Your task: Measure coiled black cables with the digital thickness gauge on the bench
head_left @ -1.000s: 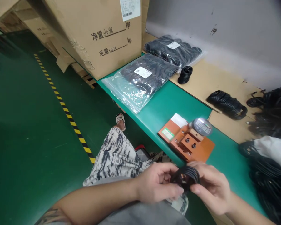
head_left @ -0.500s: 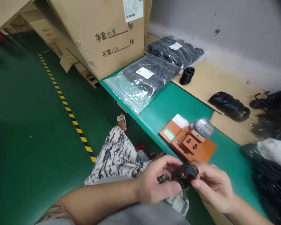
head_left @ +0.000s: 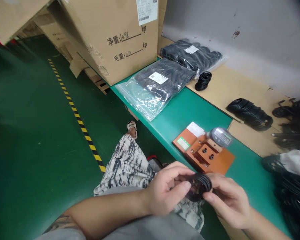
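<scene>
A small coil of black cable [head_left: 203, 183] is held between my two hands, above my lap at the bench edge. On its left side, my left hand [head_left: 166, 190] grips it with the thumb laid against the loops. The fingers of my right hand [head_left: 228, 196] pinch its right side. Just beyond the coil, an orange gauge fixture [head_left: 207, 151] sits on the green bench, with a round digital dial [head_left: 219, 136] mounted on top. The dial's digits are too blurred to read.
Two clear bags of coiled black cable [head_left: 162, 83] lie by a large cardboard box [head_left: 115, 36]. One small coil [head_left: 203, 81] and a row of coils [head_left: 250, 114] rest on cardboard. Loose black cables [head_left: 293, 193] and white material [head_left: 296, 163] are at the right.
My left thumb has moved up and inward on the coil's loops, and the coil has turned slightly. The whole view has shifted a little; the bench items stay in place.
</scene>
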A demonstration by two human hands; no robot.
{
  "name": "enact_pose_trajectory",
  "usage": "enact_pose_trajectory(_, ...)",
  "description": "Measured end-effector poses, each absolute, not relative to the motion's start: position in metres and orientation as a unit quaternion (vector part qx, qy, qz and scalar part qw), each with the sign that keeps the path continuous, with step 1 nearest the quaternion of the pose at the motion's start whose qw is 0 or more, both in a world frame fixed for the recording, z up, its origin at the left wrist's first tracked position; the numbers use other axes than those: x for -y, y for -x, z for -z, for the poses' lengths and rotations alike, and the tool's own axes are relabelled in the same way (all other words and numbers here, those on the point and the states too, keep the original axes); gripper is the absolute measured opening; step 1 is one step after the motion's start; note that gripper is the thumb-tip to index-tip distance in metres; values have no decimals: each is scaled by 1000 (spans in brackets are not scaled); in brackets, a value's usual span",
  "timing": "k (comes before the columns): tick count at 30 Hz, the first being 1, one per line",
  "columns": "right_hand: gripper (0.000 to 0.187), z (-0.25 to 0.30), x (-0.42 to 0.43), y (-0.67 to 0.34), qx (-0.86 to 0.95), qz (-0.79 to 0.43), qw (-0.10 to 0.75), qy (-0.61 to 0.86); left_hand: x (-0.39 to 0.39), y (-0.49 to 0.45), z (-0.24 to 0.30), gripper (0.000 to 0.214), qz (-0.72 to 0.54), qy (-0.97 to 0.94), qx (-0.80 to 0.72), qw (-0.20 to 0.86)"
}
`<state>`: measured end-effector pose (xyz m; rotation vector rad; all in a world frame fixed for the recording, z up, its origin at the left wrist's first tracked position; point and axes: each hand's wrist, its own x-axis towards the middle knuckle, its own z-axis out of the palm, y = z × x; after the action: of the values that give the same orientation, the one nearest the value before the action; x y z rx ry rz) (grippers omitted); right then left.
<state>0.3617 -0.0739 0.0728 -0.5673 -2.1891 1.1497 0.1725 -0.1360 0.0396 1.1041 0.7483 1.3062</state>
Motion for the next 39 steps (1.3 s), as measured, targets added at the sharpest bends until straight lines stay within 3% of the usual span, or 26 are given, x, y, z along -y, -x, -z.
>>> enact_pose_trajectory(10, 15, -72, 73, -363, 830, -426, 299, 198, 136, -173, -41, 16, -526, -445, -329, 646)
enact_pose_trajectory(16, 24, -72, 71, -360, 832, -448, 289, 154, 133, -179, -45, 12, -499, -368, -375, 689)
enact_pose_trajectory(22, 15, -62, 80, -364, 829, -409, 312, 220, 126, -178, -51, 17, -484, -330, -389, 711)
enact_pose_trajectory(26, 11, -57, 83, -367, 791, -442, 325, 269, 129, -174, -51, 12, -494, -401, -369, 678)
enact_pose_trajectory(30, 11, -64, 79, -362, 813, -420, 319, 245, 131, -170, -52, 6, -504, -546, -363, 562)
enact_pose_trajectory(39, 34, -73, 76, -355, 838, -387, 301, 238, 130, -164, -52, 30, -485, -629, -344, 500)
